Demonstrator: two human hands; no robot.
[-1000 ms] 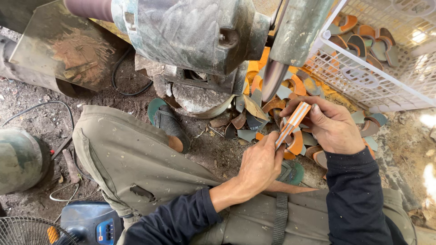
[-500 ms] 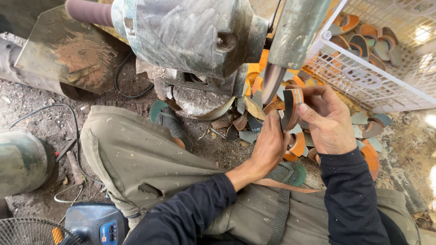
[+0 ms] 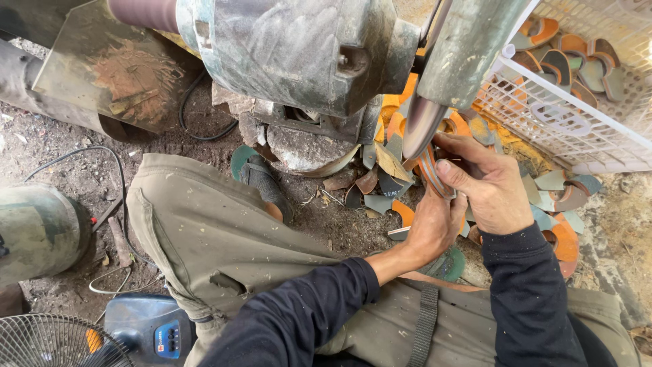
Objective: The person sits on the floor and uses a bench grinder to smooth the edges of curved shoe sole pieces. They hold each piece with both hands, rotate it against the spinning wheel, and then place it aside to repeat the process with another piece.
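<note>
Since a second ago both hands lifted the curved orange piece [image 3: 429,170] up to the grinding disc [image 3: 420,126]. Right hand [image 3: 489,183] pinches its top, left hand [image 3: 431,228] grips underneath; long axis roughly upright, edge touching the disc.

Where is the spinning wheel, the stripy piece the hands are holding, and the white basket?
Grinding wheel [image 3: 420,126]: head view, on its flat grey face.
Striped curved piece [image 3: 430,173]: head view, on its layered edge between the hands.
White basket [image 3: 557,126]: head view, on its mesh side wall.
</note>
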